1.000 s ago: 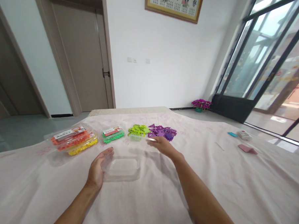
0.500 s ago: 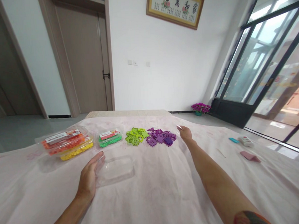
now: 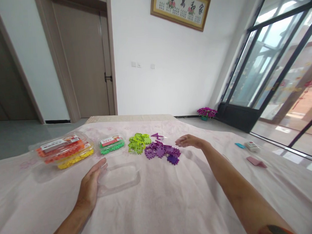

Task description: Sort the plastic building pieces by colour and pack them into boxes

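Note:
A clear plastic container (image 3: 118, 177) lies on the cloth, and my left hand (image 3: 89, 183) grips its left edge, fingers along the rim. Beyond it, a loose pile of purple snowflake-shaped plastic pieces (image 3: 160, 150) spreads out, with a darker purple piece (image 3: 173, 159) at its near right. Lime-green pieces (image 3: 139, 143) are heaped just left of the purple ones. At the right end of the purple pile hovers my right hand (image 3: 188, 141), its fingers stretched out towards the pieces. I make out nothing in its fingers.
Stacked boxes of orange pieces (image 3: 60, 148) and yellow pieces (image 3: 76, 159) stand at the left, beside a small box of green pieces (image 3: 112, 145). On the right lie a blue item (image 3: 240, 145), a small whitish box (image 3: 252, 147) and a folded pink item (image 3: 256, 162).
My right hand has shifted left, and the pale thing in its fingers no longer shows there. The purple pieces have spread towards me and left; a few stay behind. My left hand keeps its hold.

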{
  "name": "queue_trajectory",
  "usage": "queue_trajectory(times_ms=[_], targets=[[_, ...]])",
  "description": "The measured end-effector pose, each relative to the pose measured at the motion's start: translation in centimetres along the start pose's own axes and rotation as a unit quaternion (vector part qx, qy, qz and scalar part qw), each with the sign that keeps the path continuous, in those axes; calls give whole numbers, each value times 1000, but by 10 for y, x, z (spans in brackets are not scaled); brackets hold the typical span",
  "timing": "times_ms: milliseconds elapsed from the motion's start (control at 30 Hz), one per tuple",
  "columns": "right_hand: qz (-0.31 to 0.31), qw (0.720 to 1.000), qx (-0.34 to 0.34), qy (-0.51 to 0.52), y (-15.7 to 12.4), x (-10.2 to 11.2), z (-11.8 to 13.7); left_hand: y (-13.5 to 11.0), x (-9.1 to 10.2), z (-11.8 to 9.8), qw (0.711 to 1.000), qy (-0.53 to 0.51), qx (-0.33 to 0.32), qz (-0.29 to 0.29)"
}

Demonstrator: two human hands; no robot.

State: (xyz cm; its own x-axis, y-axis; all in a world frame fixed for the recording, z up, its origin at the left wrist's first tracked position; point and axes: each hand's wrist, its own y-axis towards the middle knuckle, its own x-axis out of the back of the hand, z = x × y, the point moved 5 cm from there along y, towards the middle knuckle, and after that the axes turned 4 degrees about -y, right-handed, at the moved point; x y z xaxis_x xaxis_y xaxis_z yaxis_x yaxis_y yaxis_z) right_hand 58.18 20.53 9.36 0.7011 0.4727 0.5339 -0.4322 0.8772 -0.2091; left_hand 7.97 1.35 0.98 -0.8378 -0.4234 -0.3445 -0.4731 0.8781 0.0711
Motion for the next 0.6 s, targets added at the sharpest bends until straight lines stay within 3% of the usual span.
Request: queue_trajectory(times_ms=[67, 133, 200, 267, 333, 467, 600], targets=[[54, 998, -2, 11, -8, 0, 6, 0, 0, 1, 1000, 2, -3, 3], [28, 999, 17, 14, -5, 5, 12, 0, 0, 1, 1000, 7, -9, 5], [-93, 995, 45, -3, 8, 14, 16, 0, 0, 0, 1000, 12, -13, 3], [-250, 966, 53, -42, 26, 21, 17, -1, 1, -1, 1000, 15, -10, -2], [-318, 945, 45, -69, 49, 18, 15, -1, 0, -2, 1000, 14, -2, -4], [-349, 931, 26, -106, 89, 2, 11, -3, 0, -4, 1000, 9, 17, -16], [-315, 940, 19, -127, 109, -15, 12, -5, -2, -8, 999, 20, 30, -29]])
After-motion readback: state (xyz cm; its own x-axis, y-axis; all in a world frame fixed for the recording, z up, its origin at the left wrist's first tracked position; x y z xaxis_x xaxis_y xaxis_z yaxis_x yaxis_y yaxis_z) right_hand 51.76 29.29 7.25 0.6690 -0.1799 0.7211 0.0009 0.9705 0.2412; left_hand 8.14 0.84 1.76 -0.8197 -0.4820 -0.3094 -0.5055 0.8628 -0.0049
